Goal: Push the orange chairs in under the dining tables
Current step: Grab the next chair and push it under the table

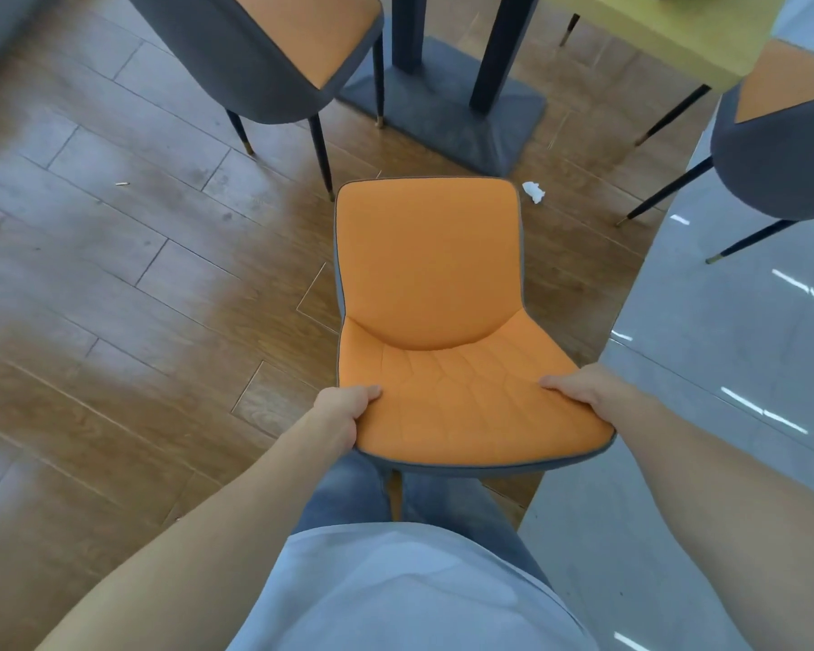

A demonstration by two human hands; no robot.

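A: Orange leather fills the middle of the view: a person's left hand (344, 413) and right hand (579, 390) clamp the two sides of the orange chair's (431, 293) backrest top, thumbs lying on the padded front, fingers wrapped behind the grey shell. Both grips look tight on the rim.

B: Why hold it there?

A: Likely for steering. A hand on each side of the back lets the person aim the seat, which points away from the grip toward the table base (447, 110) ahead.

B: So where does the chair stand?

A: On the wood floor (114, 274), just short of that base, with the yellow tabletop (668, 39) beyond the grip and off to its right. It is not yet under the table, by my reading.

B: What can't you see?

A: Its legs, almost wholly hidden under seat and back. The fingers behind the shell are hidden too. Two more chairs, one far-left of the grip (273, 49) and one far-right (781, 148), are cut by the frame. A white scrap (533, 192) lies past the seat's front corner; possibly tissue, too small to say.
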